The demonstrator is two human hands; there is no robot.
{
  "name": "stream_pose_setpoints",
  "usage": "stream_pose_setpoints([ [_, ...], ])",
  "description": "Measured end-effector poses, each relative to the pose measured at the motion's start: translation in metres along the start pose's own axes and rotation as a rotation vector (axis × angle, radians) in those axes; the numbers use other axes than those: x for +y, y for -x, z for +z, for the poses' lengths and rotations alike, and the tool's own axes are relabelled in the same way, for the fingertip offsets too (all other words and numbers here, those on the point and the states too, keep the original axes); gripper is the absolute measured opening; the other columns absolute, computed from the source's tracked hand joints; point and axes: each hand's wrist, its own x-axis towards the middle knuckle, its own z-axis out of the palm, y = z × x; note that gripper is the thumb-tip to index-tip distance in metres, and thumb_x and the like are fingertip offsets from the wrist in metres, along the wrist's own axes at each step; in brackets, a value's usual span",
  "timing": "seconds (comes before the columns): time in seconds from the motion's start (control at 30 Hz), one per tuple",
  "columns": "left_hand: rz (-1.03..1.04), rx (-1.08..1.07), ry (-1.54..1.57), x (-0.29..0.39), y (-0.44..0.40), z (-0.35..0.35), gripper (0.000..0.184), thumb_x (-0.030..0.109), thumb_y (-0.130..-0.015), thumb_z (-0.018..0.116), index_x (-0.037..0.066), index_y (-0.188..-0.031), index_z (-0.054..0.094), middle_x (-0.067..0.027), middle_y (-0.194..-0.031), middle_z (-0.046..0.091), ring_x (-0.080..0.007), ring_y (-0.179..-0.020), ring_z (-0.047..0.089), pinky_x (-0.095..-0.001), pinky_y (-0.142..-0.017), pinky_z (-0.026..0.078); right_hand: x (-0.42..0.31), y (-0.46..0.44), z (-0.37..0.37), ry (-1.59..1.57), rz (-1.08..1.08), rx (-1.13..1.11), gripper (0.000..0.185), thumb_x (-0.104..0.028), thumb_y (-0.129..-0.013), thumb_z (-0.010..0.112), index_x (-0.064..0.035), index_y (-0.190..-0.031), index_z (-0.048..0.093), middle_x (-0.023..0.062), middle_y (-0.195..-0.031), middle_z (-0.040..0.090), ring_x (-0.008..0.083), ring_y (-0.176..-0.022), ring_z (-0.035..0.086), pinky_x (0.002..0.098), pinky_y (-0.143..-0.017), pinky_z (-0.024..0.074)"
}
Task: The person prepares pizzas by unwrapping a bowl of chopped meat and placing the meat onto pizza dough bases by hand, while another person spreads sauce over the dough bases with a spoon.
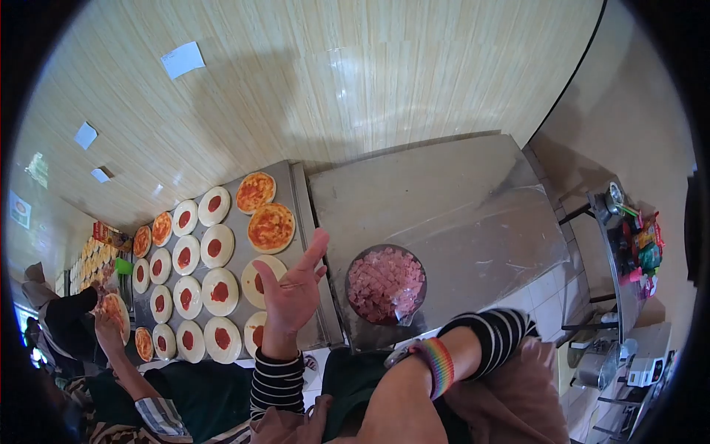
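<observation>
My left hand [294, 292] is palm up with its fingers apart and nothing in it, over the right edge of a tray [285, 192] of pale dough rounds. Many rounds, such as one dough round [217, 246], carry a dab of red sauce. On a few, such as a sauced round [271, 227], the sauce is spread out. A round dark container [387, 285] of pink diced pieces stands on the metal table, right of my left hand. My right hand [399, 411] is bent in close at the bottom edge, beyond a watch and rainbow band; its fingers are hidden.
At the left, a co-worker's hand [109, 325] is at a sauced round. A green container [123, 266] and a red box [111, 235] stand beyond. The metal table [436, 200] meets the wall. A side table [629, 296] with packets and a pot stands at the right.
</observation>
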Motion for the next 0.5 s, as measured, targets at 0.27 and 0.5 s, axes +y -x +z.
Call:
stream_pose_setpoints([
  [0.27, 0.086, -0.316, -0.172, 0.024, 0.036, 0.032, 0.107, 0.079, -0.063, -0.002, 0.001, -0.127, 0.032, -0.0118, -0.141, 0.003, -0.0212, -0.129, -0.003, -0.0397, -0.098, -0.008, -0.033, -0.001, 0.004, 0.204, 0.219, -0.157, 0.077, -0.047, -0.076, 0.045, -0.0052, -0.133, 0.014, 0.0251, -0.136, 0.007, 0.0361, -0.127, 0.008, 0.0537, -0.097, 0.008],
  [0.5, 0.259, -0.48, -0.119, 0.055, 0.079, 0.032, 0.109, 0.079, -0.062, -0.007, 0.0, -0.126, 0.033, -0.0158, -0.14, 0.0, -0.0214, -0.129, -0.011, -0.0403, -0.099, -0.012, -0.06, 0.013, 0.003, 0.257, 0.387, -0.202, 0.088, -0.051, -0.072, 0.046, 0.0015, -0.132, 0.01, 0.0316, -0.134, -0.005, 0.0387, -0.127, -0.004, 0.0522, -0.098, 0.0022],
])
